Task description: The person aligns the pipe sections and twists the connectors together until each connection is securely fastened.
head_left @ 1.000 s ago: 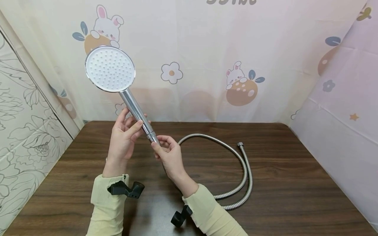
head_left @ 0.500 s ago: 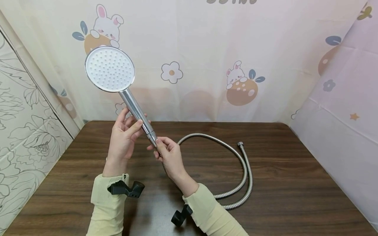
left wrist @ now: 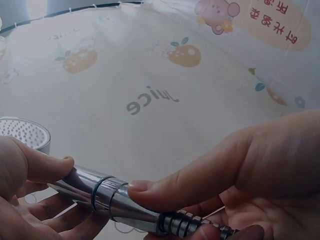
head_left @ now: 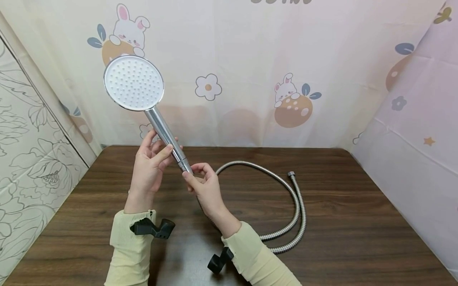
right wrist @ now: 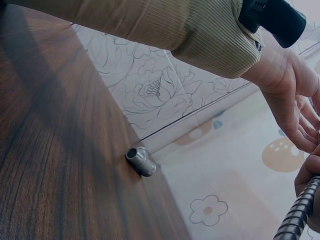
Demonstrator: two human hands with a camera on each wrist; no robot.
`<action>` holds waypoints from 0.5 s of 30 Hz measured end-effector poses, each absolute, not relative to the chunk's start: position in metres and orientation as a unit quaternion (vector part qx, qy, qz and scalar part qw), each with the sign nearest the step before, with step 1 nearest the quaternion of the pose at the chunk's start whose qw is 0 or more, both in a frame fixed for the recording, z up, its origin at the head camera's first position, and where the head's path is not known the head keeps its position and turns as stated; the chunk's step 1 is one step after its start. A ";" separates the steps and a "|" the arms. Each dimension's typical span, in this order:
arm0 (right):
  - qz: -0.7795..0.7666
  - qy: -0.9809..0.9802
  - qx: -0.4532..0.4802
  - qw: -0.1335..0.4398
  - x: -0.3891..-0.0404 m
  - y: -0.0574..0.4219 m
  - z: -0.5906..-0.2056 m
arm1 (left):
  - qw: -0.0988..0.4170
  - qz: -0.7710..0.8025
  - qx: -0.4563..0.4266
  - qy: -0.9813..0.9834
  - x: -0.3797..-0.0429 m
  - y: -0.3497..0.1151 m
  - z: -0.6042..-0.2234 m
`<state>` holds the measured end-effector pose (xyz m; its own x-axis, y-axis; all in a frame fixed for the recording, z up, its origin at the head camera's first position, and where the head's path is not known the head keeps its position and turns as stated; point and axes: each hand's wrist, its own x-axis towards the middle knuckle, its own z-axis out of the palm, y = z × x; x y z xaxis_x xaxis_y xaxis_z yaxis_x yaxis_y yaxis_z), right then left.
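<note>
A chrome hand shower [head_left: 134,82] with a round white nozzle face is held up, tilted to the upper left. My left hand [head_left: 148,171] grips its handle between thumb and fingers. At the handle's lower end my right hand [head_left: 207,192] pinches the hose nut [left wrist: 136,212], thumb on top. The nut sits against the end of the handle in the left wrist view. From it the ribbed metal hose [head_left: 297,210] runs down behind the right hand and loops over the table. Its other end fitting [head_left: 291,174] lies to the right.
The dark wooden table [head_left: 358,222] has a printed curtain [head_left: 243,71] behind it. A small metal fitting with a round opening [right wrist: 141,161] stands near the table's edge in the right wrist view. Black camera mounts [head_left: 154,229] are strapped to both sleeves.
My right thumb and fingers shifted down off the nut half a second ago and now are back up on it. The left hand and hand shower stayed almost still.
</note>
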<state>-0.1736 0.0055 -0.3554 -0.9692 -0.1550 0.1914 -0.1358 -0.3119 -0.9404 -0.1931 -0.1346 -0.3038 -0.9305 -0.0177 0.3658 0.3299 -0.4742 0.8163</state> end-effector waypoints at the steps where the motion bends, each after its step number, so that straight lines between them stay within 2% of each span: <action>1: -0.801 0.585 -0.125 0.005 -0.174 0.005 -0.355 | 0.103 -0.845 -0.156 -0.501 -0.193 -0.135 -0.304; 15: -0.815 0.554 -0.168 0.012 -0.172 0.005 -0.355 | 0.097 -0.844 -0.157 -0.503 -0.193 -0.136 -0.304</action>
